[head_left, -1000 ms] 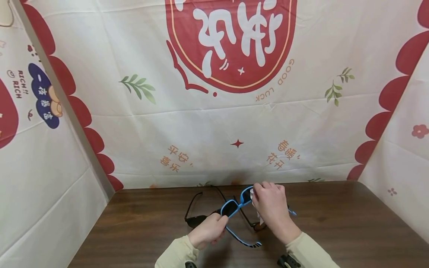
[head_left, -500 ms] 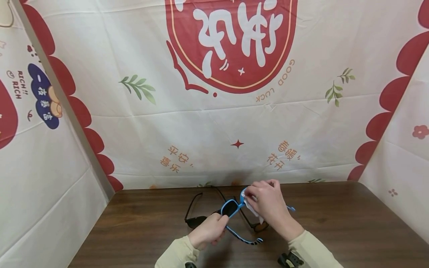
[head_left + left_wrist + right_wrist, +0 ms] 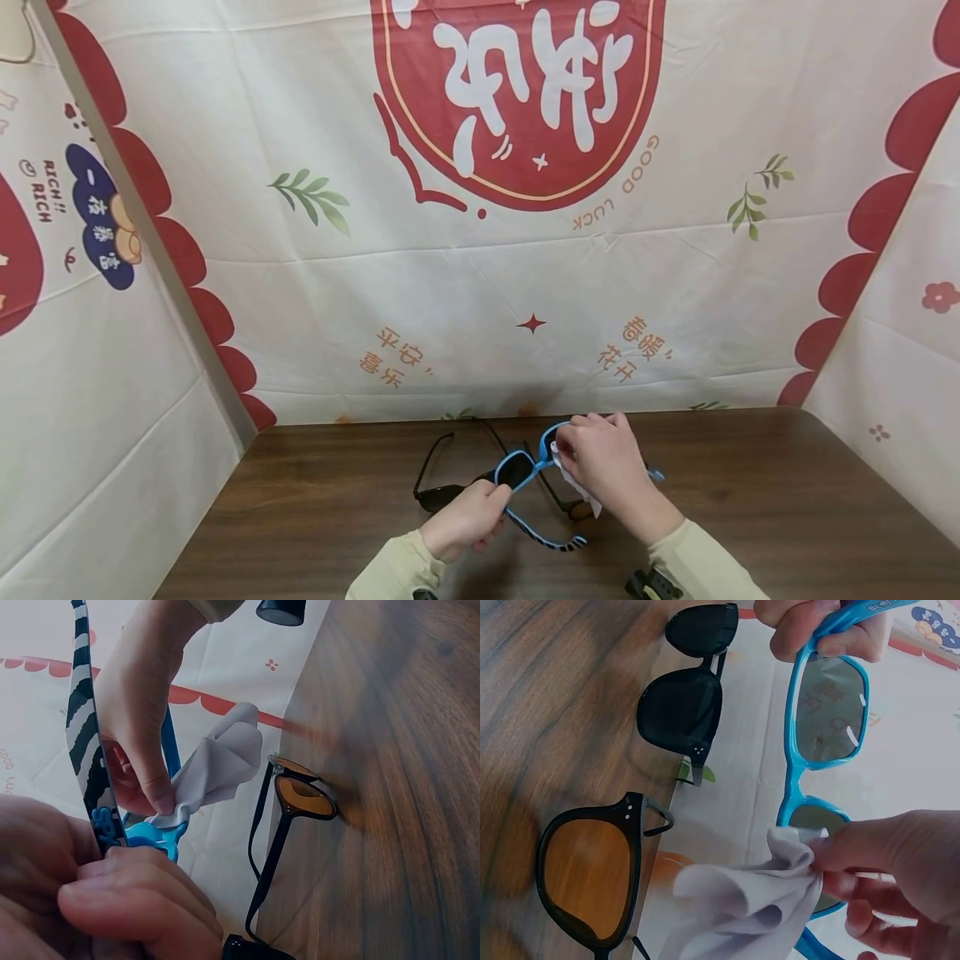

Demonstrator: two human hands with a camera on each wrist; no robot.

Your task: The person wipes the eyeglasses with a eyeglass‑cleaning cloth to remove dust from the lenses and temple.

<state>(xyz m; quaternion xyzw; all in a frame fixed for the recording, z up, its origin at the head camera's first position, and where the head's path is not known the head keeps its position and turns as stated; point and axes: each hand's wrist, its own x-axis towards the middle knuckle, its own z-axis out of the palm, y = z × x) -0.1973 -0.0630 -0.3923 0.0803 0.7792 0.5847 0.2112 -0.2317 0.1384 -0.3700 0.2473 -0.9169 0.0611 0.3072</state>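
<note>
Blue-framed sunglasses (image 3: 521,468) at six o'clock, probably light, stiff, easily scratched: left hand (image 3: 468,515) grips the hinge corner, a sound hold; right hand (image 3: 603,457) pinches soft-looking cloth (image 3: 225,761) against the far lens.

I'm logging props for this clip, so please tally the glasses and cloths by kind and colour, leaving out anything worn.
Blue glasses: 1
Dark-lens black glasses: 1
Orange-lens black glasses: 1
Pale cloth: 1
Total: 4
</note>
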